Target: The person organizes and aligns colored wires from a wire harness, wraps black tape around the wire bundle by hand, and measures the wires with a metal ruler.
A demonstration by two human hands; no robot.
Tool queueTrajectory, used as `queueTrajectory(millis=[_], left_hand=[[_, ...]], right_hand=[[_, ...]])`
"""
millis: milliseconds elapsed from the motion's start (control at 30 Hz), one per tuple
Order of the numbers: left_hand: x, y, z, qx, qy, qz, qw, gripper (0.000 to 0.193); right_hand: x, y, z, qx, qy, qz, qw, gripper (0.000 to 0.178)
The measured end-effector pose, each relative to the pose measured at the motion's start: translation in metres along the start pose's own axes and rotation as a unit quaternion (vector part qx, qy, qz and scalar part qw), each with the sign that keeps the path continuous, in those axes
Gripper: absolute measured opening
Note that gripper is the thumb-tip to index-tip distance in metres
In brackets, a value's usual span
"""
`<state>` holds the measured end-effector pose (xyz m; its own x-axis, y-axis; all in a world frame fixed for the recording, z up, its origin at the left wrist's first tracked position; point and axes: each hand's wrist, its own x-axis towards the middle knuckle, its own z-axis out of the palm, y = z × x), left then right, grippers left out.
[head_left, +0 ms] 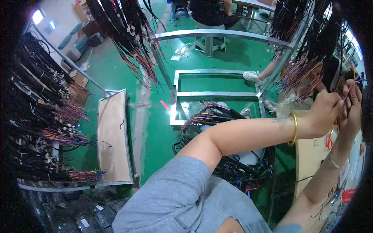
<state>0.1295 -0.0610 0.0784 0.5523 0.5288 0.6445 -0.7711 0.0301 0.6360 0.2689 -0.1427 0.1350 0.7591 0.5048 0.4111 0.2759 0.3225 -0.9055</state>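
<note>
My left arm, with a gold bangle (295, 129) at the wrist, stretches across to the far right. My left hand (323, 114) is closed, its fingertips meeting those of my right hand; what it grips is hidden. My right hand (351, 108) is raised beside it, fingers pinched together around what looks like a thin bluish wire. Just behind both hands hangs a bundle of black-sleeved cables (326, 37) with loose coloured wire ends (297, 73).
A metal rack frame (223, 33) carries another hanging cable bundle (120, 27). More cable bundles (33, 97) hang at left, by a leaning wooden panel (112, 139). Coiled cables (243, 169) lie beside me. A board (307, 159) stands at right. A seated person (210, 11) is at the back.
</note>
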Motion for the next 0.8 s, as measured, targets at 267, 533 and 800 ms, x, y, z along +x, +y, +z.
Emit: queueTrajectory(millis=[267, 533, 800], left_hand=[[0.002, -0.013, 0.008, 0.068, 0.032, 0.027, 0.997, 0.026], [0.001, -0.035, -0.003, 0.175, 0.024, 0.053, 0.983, 0.023], [0.019, 0.016, -0.027, 0.104, -0.16, -0.211, 0.959, 0.026]], right_hand=[[0.004, 0.001, -0.016, -0.029, -0.036, 0.025, 0.999, 0.029], [-0.011, -0.013, 0.014, -0.013, -0.046, 0.104, 0.993, 0.033], [-0.03, -0.006, 0.045, 0.042, -0.077, -0.042, 0.995, 0.018]])
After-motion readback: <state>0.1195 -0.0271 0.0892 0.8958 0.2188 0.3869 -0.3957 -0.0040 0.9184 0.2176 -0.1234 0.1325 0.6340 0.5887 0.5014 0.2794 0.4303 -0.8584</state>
